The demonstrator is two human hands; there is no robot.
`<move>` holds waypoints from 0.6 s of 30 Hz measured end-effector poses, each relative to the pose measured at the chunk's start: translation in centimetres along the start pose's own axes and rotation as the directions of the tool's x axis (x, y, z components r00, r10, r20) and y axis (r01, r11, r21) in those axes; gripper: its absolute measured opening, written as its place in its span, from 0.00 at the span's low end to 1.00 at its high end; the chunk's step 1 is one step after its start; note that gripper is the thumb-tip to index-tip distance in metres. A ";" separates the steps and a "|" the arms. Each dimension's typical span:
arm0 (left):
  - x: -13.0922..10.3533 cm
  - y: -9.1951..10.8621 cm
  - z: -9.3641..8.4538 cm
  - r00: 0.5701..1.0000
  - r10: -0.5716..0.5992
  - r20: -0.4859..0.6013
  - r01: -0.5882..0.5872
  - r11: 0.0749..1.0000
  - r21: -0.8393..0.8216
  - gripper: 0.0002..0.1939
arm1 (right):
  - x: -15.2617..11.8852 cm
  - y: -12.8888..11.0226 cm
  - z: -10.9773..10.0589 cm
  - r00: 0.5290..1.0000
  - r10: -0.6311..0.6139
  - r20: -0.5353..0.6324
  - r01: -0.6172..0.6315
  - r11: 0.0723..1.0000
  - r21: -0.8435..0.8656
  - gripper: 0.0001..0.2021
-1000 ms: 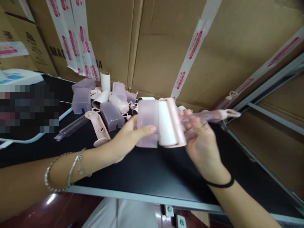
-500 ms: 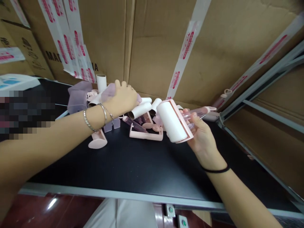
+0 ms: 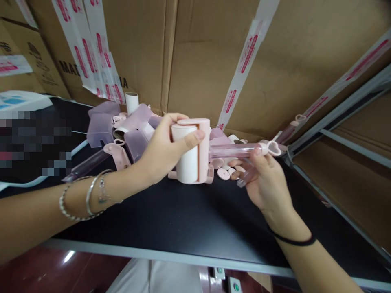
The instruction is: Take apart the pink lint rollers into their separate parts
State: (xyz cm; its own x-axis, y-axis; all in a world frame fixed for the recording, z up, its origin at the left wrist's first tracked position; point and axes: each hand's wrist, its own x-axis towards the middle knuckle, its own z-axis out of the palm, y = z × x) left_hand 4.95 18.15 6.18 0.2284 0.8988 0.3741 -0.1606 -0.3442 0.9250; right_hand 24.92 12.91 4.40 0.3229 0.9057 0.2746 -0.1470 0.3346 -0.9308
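My left hand point(image 3: 161, 152) is closed around the head of a lint roller point(image 3: 187, 160), its thumb across the pink frame beside the white roll. The translucent pink handle point(image 3: 233, 151) points right and ends in a pale pink loop point(image 3: 273, 149). At that loop end, my right hand point(image 3: 270, 187) grips the handle with its thumb on top. A clear pinkish piece point(image 3: 246, 177) shows under the right fingers; I cannot make out its full shape. Behind the roller lie pink discs point(image 3: 223, 174) and other pink parts, partly hidden.
Translucent purple covers point(image 3: 99, 130), a white tube point(image 3: 132, 103) and another handle point(image 3: 87, 165) are heaped at the left on the black table point(image 3: 171, 228). Taped cardboard point(image 3: 195, 61) stands behind. A metal rail point(image 3: 351, 150) runs along the right.
My left hand has come from the heap at the back to the roller head. The lint roller has moved left and turned, its handle now level. My right hand has shifted to the loop end.
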 end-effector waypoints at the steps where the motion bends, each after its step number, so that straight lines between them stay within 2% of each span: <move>1: 0.0 0.5 -0.6 0.998 0.059 -0.029 -0.058 0.997 0.052 0.21 | 0.2 -0.3 -0.3 0.996 -0.063 -0.060 0.063 0.998 -0.007 0.17; 3: -0.3 1.8 -1.4 0.983 0.182 -0.036 -0.171 0.966 0.195 0.19 | 0.6 -0.9 -0.9 0.952 -0.250 -0.176 0.244 0.968 -0.058 0.15; 5: -1.1 3.2 -1.7 0.954 0.296 0.045 -0.291 0.885 0.362 0.19 | 0.4 -1.2 -1.1 0.854 -0.478 -0.206 0.443 0.875 -0.197 0.14; 6: -1.6 3.8 -1.6 0.939 0.323 0.116 -0.341 0.838 0.427 0.19 | 0.2 -1.3 -1.1 0.809 -0.566 -0.156 0.516 0.813 -0.270 0.13; 7: -2.1 4.3 -1.5 0.928 0.322 0.188 -0.373 0.803 0.465 0.20 | -0.2 -1.3 -1.1 0.786 -0.616 -0.053 0.568 0.753 -0.332 0.12; 8: -2.6 4.7 -1.3 0.923 0.294 0.250 -0.381 0.789 0.482 0.20 | -0.6 -1.2 -0.9 0.784 -0.614 0.088 0.595 0.704 -0.388 0.12; 10: -3.1 5.2 -1.0 0.932 0.174 0.319 -0.320 0.810 0.492 0.18 | -1.2 -1.0 -0.7 0.807 -0.463 0.367 0.591 0.629 -0.505 0.13; 11: -3.2 5.2 -1.0 0.940 0.086 0.330 -0.253 0.825 0.506 0.17 | -1.3 -0.7 -0.6 0.817 -0.358 0.451 0.573 0.588 -0.571 0.14; 13: -3.1 4.9 -1.1 0.938 -0.138 0.318 -0.071 0.822 0.566 0.17 | -1.3 0.0 -0.6 0.846 -0.174 0.504 0.510 0.542 -0.668 0.13; 14: -2.9 4.6 -1.4 0.914 -0.264 0.309 0.029 0.802 0.597 0.18 | -1.2 0.4 -0.6 0.854 -0.086 0.514 0.467 0.563 -0.682 0.13; 15: -2.7 4.1 -1.7 0.875 -0.381 0.299 0.129 0.778 0.615 0.19 | -1.1 0.9 -0.5 0.842 0.002 0.540 0.431 0.599 -0.675 0.13; 17: -2.3 3.0 -2.4 0.781 -0.551 0.295 0.296 0.742 0.601 0.21 | -1.2 2.1 -0.2 0.772 0.121 0.624 0.418 0.643 -0.642 0.12; 18: -2.1 2.3 -2.8 0.735 -0.607 0.303 0.360 0.727 0.585 0.21 | -1.3 2.7 0.1 0.737 0.115 0.666 0.466 0.626 -0.625 0.10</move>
State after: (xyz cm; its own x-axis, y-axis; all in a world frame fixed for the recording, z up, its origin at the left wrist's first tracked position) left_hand 1.38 16.19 7.34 0.5566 0.7868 -0.2667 0.5267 -0.0859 0.8457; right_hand 23.99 12.66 1.53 -0.4017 0.8794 0.2555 0.6427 0.4695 -0.6054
